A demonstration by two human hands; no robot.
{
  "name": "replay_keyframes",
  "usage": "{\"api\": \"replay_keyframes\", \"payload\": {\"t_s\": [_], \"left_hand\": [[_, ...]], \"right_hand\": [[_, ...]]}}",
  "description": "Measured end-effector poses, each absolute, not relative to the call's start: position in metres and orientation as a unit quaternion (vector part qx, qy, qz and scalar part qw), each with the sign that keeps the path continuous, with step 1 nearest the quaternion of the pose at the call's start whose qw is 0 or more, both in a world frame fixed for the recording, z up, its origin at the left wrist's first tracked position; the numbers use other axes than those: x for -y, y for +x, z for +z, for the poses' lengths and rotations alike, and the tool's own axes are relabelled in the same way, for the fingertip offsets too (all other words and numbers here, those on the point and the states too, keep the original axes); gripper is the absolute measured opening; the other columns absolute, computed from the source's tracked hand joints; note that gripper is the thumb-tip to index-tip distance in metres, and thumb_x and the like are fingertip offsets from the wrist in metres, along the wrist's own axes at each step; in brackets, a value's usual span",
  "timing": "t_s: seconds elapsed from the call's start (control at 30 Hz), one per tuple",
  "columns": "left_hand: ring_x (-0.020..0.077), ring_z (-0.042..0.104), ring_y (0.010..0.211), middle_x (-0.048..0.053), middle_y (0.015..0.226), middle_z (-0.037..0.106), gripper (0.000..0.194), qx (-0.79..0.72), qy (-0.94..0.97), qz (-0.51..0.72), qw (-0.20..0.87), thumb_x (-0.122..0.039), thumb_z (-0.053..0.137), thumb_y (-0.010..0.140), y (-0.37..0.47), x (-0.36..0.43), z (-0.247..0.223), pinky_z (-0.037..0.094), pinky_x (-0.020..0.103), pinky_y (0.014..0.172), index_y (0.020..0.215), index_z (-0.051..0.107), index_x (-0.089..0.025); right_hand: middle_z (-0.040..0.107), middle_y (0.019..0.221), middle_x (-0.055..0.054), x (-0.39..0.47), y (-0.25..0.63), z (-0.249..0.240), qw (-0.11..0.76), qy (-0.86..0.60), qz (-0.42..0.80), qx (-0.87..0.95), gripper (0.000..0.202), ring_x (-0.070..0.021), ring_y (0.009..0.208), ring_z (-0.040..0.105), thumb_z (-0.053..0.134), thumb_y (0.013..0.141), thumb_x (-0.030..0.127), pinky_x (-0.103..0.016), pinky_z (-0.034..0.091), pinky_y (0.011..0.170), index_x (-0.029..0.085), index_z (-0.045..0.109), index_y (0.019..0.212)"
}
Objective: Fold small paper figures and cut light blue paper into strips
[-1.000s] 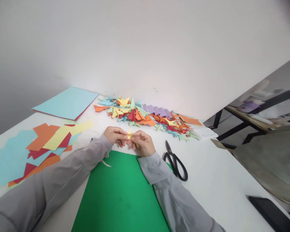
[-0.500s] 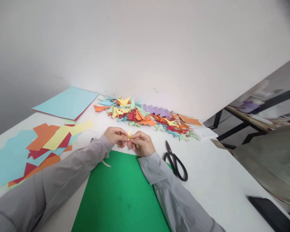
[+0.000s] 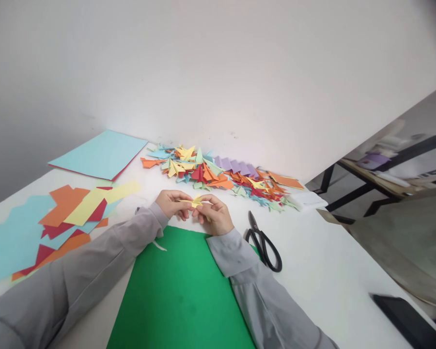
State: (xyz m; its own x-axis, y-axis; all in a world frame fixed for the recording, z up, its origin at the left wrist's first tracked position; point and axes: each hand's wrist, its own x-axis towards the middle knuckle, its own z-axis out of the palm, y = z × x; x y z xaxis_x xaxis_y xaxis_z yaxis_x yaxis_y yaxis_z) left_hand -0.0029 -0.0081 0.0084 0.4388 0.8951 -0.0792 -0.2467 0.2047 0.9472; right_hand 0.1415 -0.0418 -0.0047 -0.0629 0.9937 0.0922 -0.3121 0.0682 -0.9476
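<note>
A small folded yellow paper piece (image 3: 196,202) with pointed ends is pinched between my two hands, just above the far edge of a green sheet (image 3: 181,286). My left hand (image 3: 172,203) grips its left side between thumb and fingertips. From the right, my right hand (image 3: 217,213) holds it with thumb and forefinger, the other fingers curled below. Part of the paper is hidden behind the fingertips. Beyond the hands lies a heap of folded paper pieces (image 3: 207,174) in several colours. Black-handled scissors (image 3: 263,242) rest to the right of my right sleeve.
Cut paper pieces (image 3: 69,208) overlap on the left. Behind them is a stack of larger sheets (image 3: 101,152), blue on top. The heap stands against the wall (image 3: 218,72), with a pleated purple strip (image 3: 236,167) in it. A dark flat device (image 3: 407,320) lies near the table's right edge.
The yellow paper has turned in my fingers, so more of its flat, pointed shape shows. Both hands stay in nearly the same place.
</note>
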Motion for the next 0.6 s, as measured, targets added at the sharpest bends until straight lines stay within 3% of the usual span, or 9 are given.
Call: {"api": "replay_keyframes", "payload": {"t_s": [0.23, 0.6], "left_hand": [[0.0139, 0.054, 0.035, 0.002, 0.041, 0.059, 0.035, -0.327, 0.487, 0.418, 0.693, -0.021, 0.078, 0.042, -0.0031, 0.0072, 0.0078, 0.044, 0.023, 0.034, 0.069, 0.060, -0.008], [0.0153, 0.057, 0.037, 0.007, 0.050, 0.064, 0.026, -0.319, 0.445, 0.405, 0.732, -0.014, 0.077, 0.041, -0.0042, 0.0067, 0.0120, 0.047, 0.026, 0.038, 0.062, 0.062, -0.007]], "right_hand": [[0.065, 0.050, 0.001, 0.0418, 0.1417, -0.0037, 0.585, -0.389, 0.557, 0.442, 0.009, -0.0073, 0.032, 0.047, 0.065, 0.057, 0.020, -0.018, 0.034, 0.033, 0.018, 0.062, 0.065], [0.064, 0.047, 0.001, 0.0427, 0.1418, -0.0014, 0.587, -0.386, 0.568, 0.429, 0.007, -0.0074, 0.031, 0.046, 0.064, 0.055, 0.017, -0.019, 0.032, 0.033, 0.018, 0.064, 0.062]]}}
